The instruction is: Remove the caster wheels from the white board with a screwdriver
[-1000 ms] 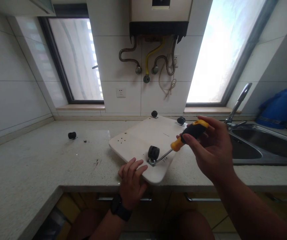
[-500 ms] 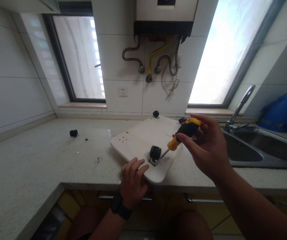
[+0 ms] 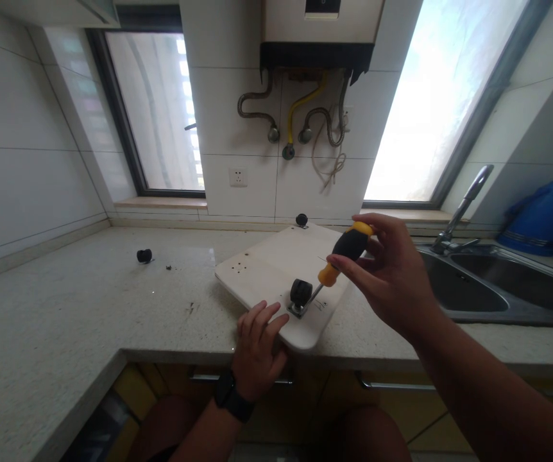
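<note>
A white board (image 3: 276, 256) with rounded corners lies at an angle on the counter, one corner close to the front edge. On that corner stands a black caster wheel (image 3: 300, 292) with a metal mounting plate. My left hand (image 3: 260, 350), wearing a black watch, grips the board's near edge, fingers on top and thumb low at the rim. In my right hand (image 3: 387, 269) is a yellow and black screwdriver (image 3: 351, 244), slanted, its tip down at the caster's plate. The screw under the tip is too small to make out. Another caster (image 3: 301, 220) sits at the board's far corner.
A loose black caster (image 3: 144, 256) lies on the counter (image 3: 88, 301) at the left, with small dark bits (image 3: 169, 267), perhaps screws, beside it. To the right are a steel sink (image 3: 478, 282), a faucet (image 3: 464, 205) and a blue object (image 3: 541, 212). A water heater (image 3: 319, 29) hangs above.
My right hand and the screwdriver handle have shifted slightly left, and now cover the caster at the board's right corner. My left hand keeps its place on the board.
</note>
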Available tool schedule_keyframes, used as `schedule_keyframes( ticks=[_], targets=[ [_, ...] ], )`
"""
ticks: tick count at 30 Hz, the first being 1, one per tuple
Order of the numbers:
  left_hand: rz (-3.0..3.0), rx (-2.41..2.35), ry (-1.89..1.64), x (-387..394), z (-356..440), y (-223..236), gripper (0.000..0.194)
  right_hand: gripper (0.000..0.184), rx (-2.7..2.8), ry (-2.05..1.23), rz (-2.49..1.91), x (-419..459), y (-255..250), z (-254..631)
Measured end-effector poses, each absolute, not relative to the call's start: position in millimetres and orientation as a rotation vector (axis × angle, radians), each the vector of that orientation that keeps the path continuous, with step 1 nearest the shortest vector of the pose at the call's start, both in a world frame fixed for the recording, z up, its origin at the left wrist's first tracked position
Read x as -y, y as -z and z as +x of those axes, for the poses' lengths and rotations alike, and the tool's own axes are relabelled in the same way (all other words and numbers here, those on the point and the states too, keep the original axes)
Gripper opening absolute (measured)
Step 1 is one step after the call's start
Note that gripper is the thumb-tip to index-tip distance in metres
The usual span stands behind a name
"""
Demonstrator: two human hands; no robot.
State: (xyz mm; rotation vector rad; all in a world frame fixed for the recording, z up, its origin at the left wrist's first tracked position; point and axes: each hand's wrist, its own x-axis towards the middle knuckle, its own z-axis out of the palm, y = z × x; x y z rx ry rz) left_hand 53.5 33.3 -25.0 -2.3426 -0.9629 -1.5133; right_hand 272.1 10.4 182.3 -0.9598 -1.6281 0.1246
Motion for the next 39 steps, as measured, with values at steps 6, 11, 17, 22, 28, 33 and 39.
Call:
schedule_keyframes(
  ticks=[6,11,17,22,28,33,39],
  targets=[
    [-2.418,0.992,1.459,-30.4,50.7,21.5,0.06,0.061,1.745,0.082,-1.164,-10.5,-203.3,257.7],
    [-2.482,0.972,1.415,-30.6,38.6,13.9,0.061,0.063,1.802,0.219,-1.289,-11.7,-213.2,245.4],
    [-2.227,1.171,1.608,-50.8,3.0,11.1,0.055,0.058,1.854,0.204,-1.295,-11.1,-218.5,238.4],
    [-2.029,1.687,1.81,-73.9,-21.3,19.8,0.034,0.054,1.838,0.113,-1.292,-9.8,-223.9,238.5],
    [-2.303,1.886,1.47,-74.8,-18.6,17.0,0.003,0.054,1.834,0.074,-1.266,-8.3,-224.8,235.6],
    [-2.346,1.807,1.179,-71.9,-12.8,14.1,0.01,0.057,1.862,-0.085,-1.253,-7.8,-227.5,231.9],
    [-2.356,1.796,1.035,-71.8,-12.5,14.7,0.011,0.068,1.938,-0.375,-1.247,-8.4,-234.8,238.8]
  ],
)
